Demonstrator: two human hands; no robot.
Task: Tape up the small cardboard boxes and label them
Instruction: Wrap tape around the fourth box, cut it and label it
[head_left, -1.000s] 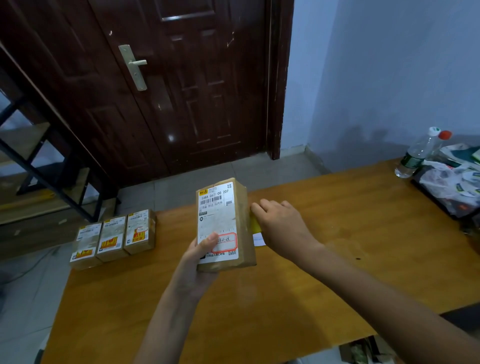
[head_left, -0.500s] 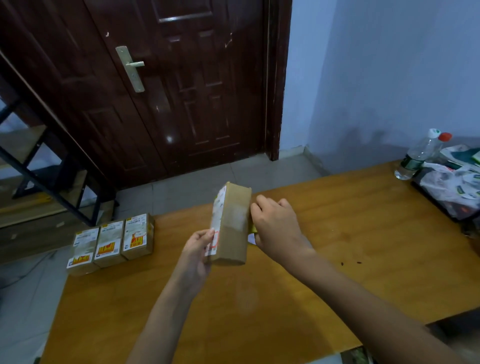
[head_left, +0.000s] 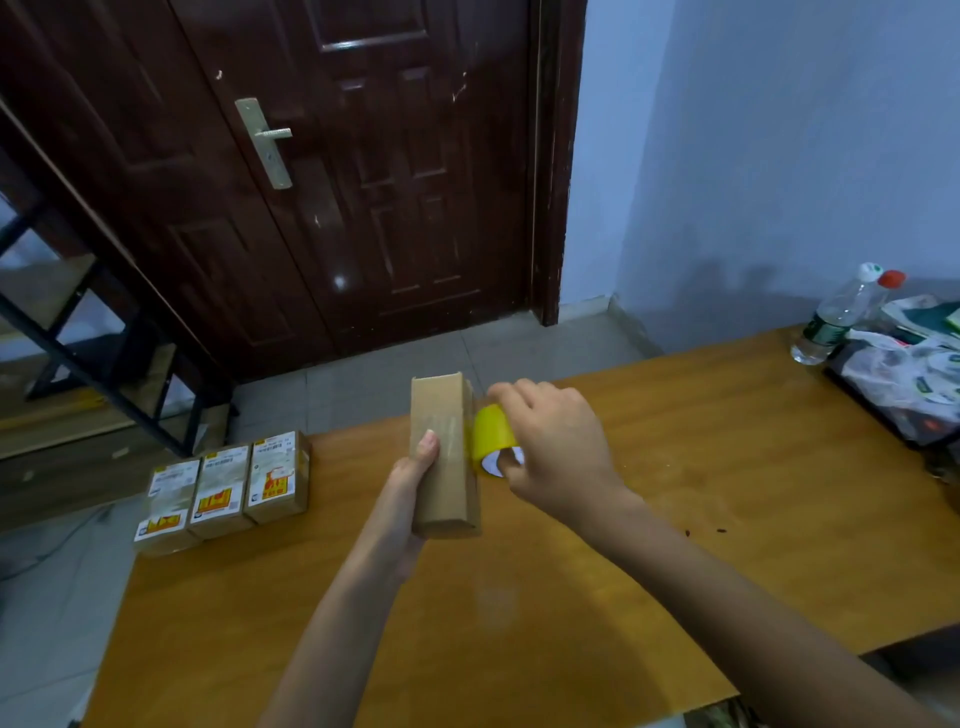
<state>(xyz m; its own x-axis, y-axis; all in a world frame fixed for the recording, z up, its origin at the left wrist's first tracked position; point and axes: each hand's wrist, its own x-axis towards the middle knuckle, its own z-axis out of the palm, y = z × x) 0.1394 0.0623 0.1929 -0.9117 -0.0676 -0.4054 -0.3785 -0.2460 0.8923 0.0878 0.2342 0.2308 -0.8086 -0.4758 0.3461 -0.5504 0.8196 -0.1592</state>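
A small cardboard box (head_left: 441, 415) stands on end above the wooden table (head_left: 675, 467), its plain narrow side turned to me. My left hand (head_left: 410, 488) grips it from the left, thumb lying on the facing side. My right hand (head_left: 556, 441) holds a yellow roll of tape (head_left: 491, 431) against the box's right side. The labelled face of the box is hidden from me.
Three labelled boxes (head_left: 223, 488) sit side by side at the table's left far corner. A plastic bottle (head_left: 836, 317) and a tray of bags (head_left: 904, 369) stand at the far right. Beyond the table are a dark door (head_left: 363, 182) and a staircase (head_left: 78, 322).
The box has turned in my left hand, so its label faces away and the narrow side faces me. My right hand has brought the yellow tape roll into view against it.
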